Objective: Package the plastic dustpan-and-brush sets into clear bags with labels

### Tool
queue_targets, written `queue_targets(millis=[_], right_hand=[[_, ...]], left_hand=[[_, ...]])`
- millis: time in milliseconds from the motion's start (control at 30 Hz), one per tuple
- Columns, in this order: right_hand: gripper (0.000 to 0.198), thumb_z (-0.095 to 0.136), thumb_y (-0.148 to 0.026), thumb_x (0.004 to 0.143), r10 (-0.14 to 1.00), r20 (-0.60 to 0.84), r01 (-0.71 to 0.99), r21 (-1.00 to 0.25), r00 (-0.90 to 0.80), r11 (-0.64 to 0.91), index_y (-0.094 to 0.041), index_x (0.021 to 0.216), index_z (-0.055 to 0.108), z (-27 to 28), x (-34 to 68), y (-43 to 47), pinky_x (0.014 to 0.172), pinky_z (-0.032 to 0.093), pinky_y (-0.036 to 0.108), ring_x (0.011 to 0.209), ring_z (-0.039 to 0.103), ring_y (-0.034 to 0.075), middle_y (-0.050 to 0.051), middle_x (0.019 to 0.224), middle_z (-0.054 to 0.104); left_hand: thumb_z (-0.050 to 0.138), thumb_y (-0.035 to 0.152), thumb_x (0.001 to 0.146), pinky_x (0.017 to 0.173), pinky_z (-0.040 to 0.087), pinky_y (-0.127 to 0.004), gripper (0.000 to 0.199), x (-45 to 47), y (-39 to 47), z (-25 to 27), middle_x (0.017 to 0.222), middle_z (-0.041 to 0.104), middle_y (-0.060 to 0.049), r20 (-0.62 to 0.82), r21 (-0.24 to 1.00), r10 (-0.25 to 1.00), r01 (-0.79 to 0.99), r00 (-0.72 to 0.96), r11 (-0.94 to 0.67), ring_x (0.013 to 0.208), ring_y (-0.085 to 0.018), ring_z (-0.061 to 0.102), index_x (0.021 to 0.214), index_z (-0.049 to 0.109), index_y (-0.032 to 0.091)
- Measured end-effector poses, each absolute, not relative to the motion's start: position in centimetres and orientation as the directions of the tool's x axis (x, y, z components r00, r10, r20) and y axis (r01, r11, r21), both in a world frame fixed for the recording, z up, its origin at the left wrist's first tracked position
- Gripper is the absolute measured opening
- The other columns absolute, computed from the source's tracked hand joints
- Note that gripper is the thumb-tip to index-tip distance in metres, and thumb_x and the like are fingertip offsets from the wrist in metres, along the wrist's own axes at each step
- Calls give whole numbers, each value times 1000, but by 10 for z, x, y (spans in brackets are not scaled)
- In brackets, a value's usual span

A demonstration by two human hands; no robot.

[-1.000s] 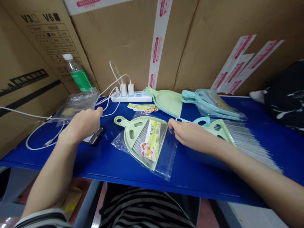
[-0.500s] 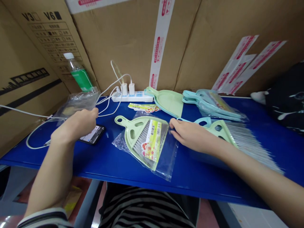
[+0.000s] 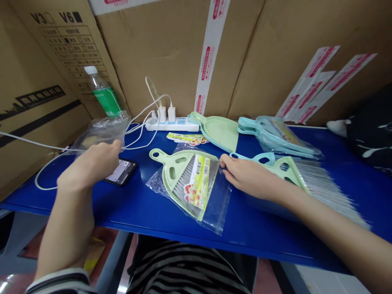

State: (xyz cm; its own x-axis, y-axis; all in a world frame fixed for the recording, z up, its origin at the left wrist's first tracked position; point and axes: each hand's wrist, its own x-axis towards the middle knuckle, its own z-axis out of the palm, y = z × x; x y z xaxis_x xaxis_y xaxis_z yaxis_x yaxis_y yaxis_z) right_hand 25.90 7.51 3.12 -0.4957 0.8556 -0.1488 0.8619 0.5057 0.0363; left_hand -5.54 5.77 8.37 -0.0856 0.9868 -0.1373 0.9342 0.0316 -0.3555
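My left hand (image 3: 90, 165) is closed, knuckles up, between the clear plastic bags (image 3: 104, 132) and a phone (image 3: 123, 172). Its fingertips are hidden, so what they pinch is unclear. My right hand (image 3: 245, 175) is closed over the handle end of a light green hand brush (image 3: 292, 173) with grey bristles. A blue hand brush (image 3: 266, 157) lies just behind it. Between my hands sits a light green dustpan (image 3: 168, 167) with a brush and a yellow label card (image 3: 197, 179), inside a clear bag.
Behind lie green dustpans (image 3: 222, 130), bagged blue dustpans (image 3: 269, 134), loose label cards (image 3: 186, 138) and a white power strip (image 3: 174, 124) with chargers and cables. A green-labelled bottle (image 3: 105, 96) stands at back left. Cardboard boxes (image 3: 165, 53) wall the blue table (image 3: 122, 208).
My left hand has shifted slightly left and down, showing more of the phone. The right hand stays by the brushes. The whole view has moved a little.
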Motion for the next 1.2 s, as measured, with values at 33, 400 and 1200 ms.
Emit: queue_targets(millis=[33, 400, 1200], right_hand=[[13, 32, -15, 89, 856, -148, 863, 36, -495, 505, -18, 90, 45, 31, 259, 75, 56, 35, 28, 65, 59, 19, 6, 75, 62], [12, 32, -15, 90, 863, -189, 877, 19, -469, 481, -18, 92, 45, 32, 257, 74, 60, 37, 28, 69, 60, 20, 8, 79, 62], [14, 31, -15, 92, 854, -197, 862, 72, -481, 502, -18, 92, 45, 35, 257, 73, 58, 35, 28, 67, 59, 19, 6, 76, 61]], left_hand=[[28, 6, 83, 67, 47, -34, 31, -55, 58, 84, 81, 68, -15, -143, -354, 986, 935, -84, 29, 78, -27, 67, 100, 53, 11], [28, 7, 81, 66, 47, -35, 35, -50, 60, 86, 78, 68, -18, -172, -347, 978, 937, -116, 50, 77, -30, 68, 105, 54, 7], [30, 7, 81, 66, 49, -35, 36, -43, 63, 86, 89, 69, -21, -194, -334, 971, 940, -141, 70, 81, -30, 68, 107, 55, 7]])
